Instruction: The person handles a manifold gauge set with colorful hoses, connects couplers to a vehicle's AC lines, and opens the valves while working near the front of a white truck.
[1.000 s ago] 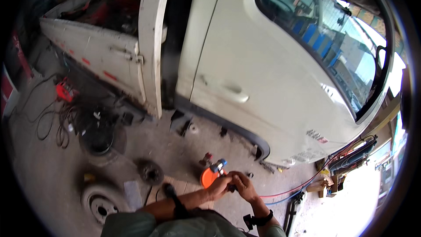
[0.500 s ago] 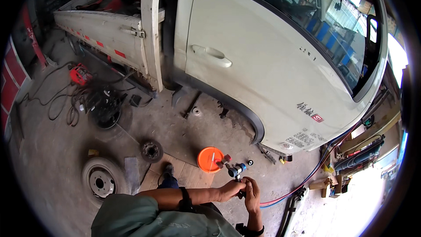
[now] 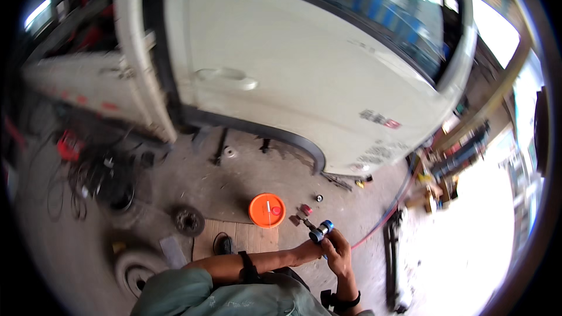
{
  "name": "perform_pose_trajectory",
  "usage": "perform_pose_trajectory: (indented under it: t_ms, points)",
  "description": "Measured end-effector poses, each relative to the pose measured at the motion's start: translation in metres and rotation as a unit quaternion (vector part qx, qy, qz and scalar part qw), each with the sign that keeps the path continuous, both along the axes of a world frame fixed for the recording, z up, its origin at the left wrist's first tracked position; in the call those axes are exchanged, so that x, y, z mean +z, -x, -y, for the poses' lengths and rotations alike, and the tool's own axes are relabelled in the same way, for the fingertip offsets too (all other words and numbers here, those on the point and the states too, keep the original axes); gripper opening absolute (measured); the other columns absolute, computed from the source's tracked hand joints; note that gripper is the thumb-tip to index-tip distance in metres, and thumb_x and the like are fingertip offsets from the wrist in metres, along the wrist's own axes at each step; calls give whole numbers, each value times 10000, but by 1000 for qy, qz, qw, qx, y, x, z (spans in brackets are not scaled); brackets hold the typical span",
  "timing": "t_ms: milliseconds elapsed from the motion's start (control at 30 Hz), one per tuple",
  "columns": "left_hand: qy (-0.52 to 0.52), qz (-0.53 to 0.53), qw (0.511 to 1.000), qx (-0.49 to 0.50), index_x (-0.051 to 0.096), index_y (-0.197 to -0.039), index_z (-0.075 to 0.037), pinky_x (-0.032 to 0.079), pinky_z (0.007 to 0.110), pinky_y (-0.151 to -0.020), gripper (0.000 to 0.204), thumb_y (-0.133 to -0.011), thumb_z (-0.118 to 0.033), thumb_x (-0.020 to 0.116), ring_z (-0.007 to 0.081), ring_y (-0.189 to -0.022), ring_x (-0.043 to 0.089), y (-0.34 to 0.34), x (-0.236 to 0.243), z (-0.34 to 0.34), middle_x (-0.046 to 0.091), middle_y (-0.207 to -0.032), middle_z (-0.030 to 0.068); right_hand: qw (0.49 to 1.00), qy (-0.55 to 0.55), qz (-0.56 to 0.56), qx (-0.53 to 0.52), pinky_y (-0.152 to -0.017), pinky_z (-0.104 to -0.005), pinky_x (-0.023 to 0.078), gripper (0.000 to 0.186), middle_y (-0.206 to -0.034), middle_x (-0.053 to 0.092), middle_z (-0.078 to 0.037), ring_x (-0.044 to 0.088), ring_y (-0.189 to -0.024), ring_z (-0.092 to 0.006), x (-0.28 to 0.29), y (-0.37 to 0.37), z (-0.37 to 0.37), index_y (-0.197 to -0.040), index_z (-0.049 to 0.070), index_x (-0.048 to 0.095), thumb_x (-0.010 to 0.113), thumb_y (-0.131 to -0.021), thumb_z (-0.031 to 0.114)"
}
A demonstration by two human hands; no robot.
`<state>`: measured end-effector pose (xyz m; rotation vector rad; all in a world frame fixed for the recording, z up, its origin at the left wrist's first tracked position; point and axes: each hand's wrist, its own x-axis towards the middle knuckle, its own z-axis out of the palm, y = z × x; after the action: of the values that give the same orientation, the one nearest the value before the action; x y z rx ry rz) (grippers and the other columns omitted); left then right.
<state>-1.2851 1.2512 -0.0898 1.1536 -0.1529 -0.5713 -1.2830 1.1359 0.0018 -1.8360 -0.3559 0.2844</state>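
Fingers (image 3: 335, 244) of both hands grip blue-tipped tool (image 3: 321, 232).

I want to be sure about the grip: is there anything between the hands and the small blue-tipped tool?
Nothing visible. The right hand is closed directly around the blue-tipped tool, and the left hand meets it from the side.

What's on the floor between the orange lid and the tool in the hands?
In the head view, a small red piece and a dark bit beside it lie on the concrete between the orange lid and the blue-tipped tool. Otherwise that stretch is bare.
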Motion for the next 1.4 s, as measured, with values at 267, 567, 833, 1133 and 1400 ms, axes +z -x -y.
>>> perform_pose_trajectory:
  t_ms: [267, 567, 833, 1133, 1400]
  points:
    - [-19, 111, 988, -111, 526, -1114, -18, 487, 340, -876, 184, -948, -97, 521, 146, -983, 559, -10, -7, -2, 589, -1033, 67, 991, -8, -33, -128, -700, -290, 449, 207, -898, 570, -60, 551, -794, -154, -27, 24, 16, -977, -11, 613, 630, -859, 158]
    - [-101, 364, 915, -140, 565, -979, -30, 509, 381, -734, 121, -859, -10, 574, 235, -835, 608, -8, -82, 87, 619, -865, 117, 956, -143, 9, -257, -957, -312, 421, 400, -1096, 614, -59, 552, -1046, -144, -35, 59, 103, -1194, 14, 588, 672, -848, 195]
    - [-114, 233, 955, -142, 532, -955, -32, 439, 356, -1005, 191, -844, 71, 414, 193, -1035, 588, -63, -22, 210, 605, -978, 89, 902, -171, -23, -396, -951, -354, 471, 268, -1158, 638, -80, 588, -1107, -175, -58, 105, 252, -1124, 21, 614, 672, -890, 140]
    - [-95, 138, 983, -79, 537, -1001, 1, 461, 362, -1003, 235, -827, 66, 393, 208, -1012, 611, -117, -6, 335, 616, -1004, 112, 831, -250, -91, -489, -819, -273, 499, 156, -974, 670, -53, 631, -904, -133, -61, 111, 377, -1027, 8, 623, 647, -889, 77]
    - [-158, 250, 949, -110, 546, -1006, -23, 489, 346, -930, 221, -893, 74, 383, 208, -995, 624, -190, -51, 456, 620, -997, 104, 876, -132, -49, -462, -821, -266, 507, 126, -922, 698, -41, 648, -862, -112, -65, 44, 497, -997, 3, 636, 660, -877, 34]
